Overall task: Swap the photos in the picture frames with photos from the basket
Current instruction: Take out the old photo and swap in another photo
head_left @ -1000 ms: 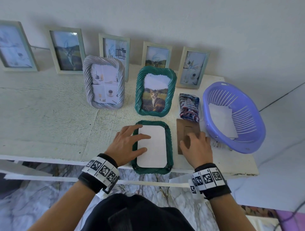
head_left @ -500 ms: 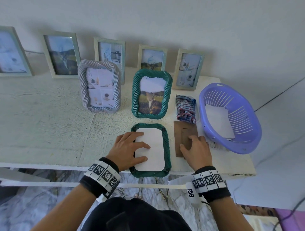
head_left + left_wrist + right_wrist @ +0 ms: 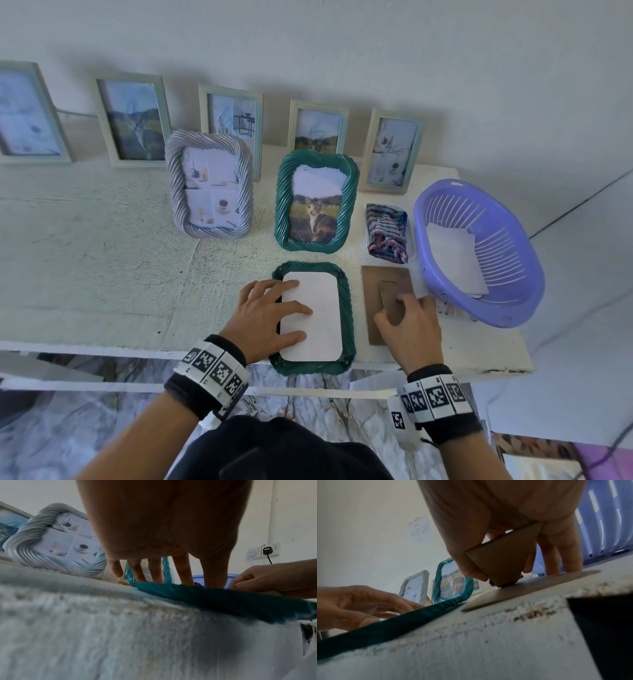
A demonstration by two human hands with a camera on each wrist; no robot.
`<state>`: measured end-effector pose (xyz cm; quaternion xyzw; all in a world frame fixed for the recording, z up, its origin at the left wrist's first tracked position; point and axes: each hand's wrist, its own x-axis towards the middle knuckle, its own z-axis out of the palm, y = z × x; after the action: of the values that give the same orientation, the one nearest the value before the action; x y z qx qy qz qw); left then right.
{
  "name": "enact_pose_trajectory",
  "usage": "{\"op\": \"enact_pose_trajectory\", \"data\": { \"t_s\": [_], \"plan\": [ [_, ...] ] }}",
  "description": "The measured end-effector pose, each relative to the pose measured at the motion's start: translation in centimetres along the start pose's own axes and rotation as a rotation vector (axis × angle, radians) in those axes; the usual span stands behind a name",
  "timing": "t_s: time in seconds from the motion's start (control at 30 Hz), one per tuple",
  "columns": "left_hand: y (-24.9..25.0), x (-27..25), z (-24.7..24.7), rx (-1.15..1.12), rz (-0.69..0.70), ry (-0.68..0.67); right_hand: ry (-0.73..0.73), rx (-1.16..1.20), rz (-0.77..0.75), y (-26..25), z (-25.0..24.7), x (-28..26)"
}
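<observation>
two hands work side by side at the near edge of the table [image 3: 102,274]: the left hand [image 3: 265,317] lies with straight, spread fingers pressing a white photo [image 3: 313,318], back side up, into the green frame [image 3: 347,308] that lies face down under the fingertips, while the right hand [image 3: 412,323] pinches the raised stand flap of the brown backing board [image 3: 373,291] between thumb and curled fingers, the board itself flat on the table just beyond the right thumb. the purple basket [image 3: 513,274] with more white photos sits just past the right knuckles, and a folded striped cloth [image 3: 387,233] lies ahead of the right fingertips. the step in hand looks like closing the frame, so the board should be lifted by the flap, carried over and lowered square into the recess, and the left fingers should slide off only as the board's edge lands, so the photo does not shift. the flap is thin and hinged, so pulling hard may bend it; a steadier hold on the board's edge may help. ahead of the left fingers stand a second green frame with a cat photo [image 3: 317,202] and a grey frame [image 3: 209,188], both upright.
</observation>
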<state>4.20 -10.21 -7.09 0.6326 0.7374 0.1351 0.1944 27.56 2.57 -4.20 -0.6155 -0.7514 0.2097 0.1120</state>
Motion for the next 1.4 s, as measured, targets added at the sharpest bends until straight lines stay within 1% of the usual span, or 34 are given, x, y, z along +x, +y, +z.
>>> {"op": "enact_pose_trajectory", "data": {
  "t_s": [0.2,0.3,0.4,0.5,0.63,0.73,0.8,1.2,1.4],
  "plan": [
    [-0.1,0.0,0.0,-0.027,0.005,0.002,-0.016,0.123,-0.018,-0.1,-1.1,-0.9],
    [-0.2,0.0,0.1,-0.055,0.018,0.026,0.036,0.114,-0.133,-1.1,-0.7,-2.2],
    [-0.2,-0.1,0.3,-0.072,0.031,0.056,0.072,0.053,-0.245,-2.4,0.3,-3.3],
    [-0.1,-0.2,0.1,-0.09,0.026,0.074,0.112,0.027,-0.313,-3.6,1.2,-3.8],
    [-0.1,-0.3,-0.2,-0.18,0.05,0.197,0.122,-0.004,-0.378,-5.1,2.0,-4.3],
    [-0.6,-0.4,-0.2,-0.231,0.019,0.279,0.115,-0.037,-0.416,-6.1,2.5,-4.8],
    [-1.1,-0.5,-0.1,-0.243,-0.008,0.307,0.113,-0.051,-0.432,-6.6,2.8,-5.0],
    [-1.8,-0.8,0.0,-0.247,-0.052,0.257,0.083,-0.084,-0.436,-7.7,4.2,-5.1],
    [-1.8,-0.7,-0.5,-0.242,-0.053,0.231,0.022,-0.093,-0.434,-7.3,4.5,-5.0]
  ]
}}
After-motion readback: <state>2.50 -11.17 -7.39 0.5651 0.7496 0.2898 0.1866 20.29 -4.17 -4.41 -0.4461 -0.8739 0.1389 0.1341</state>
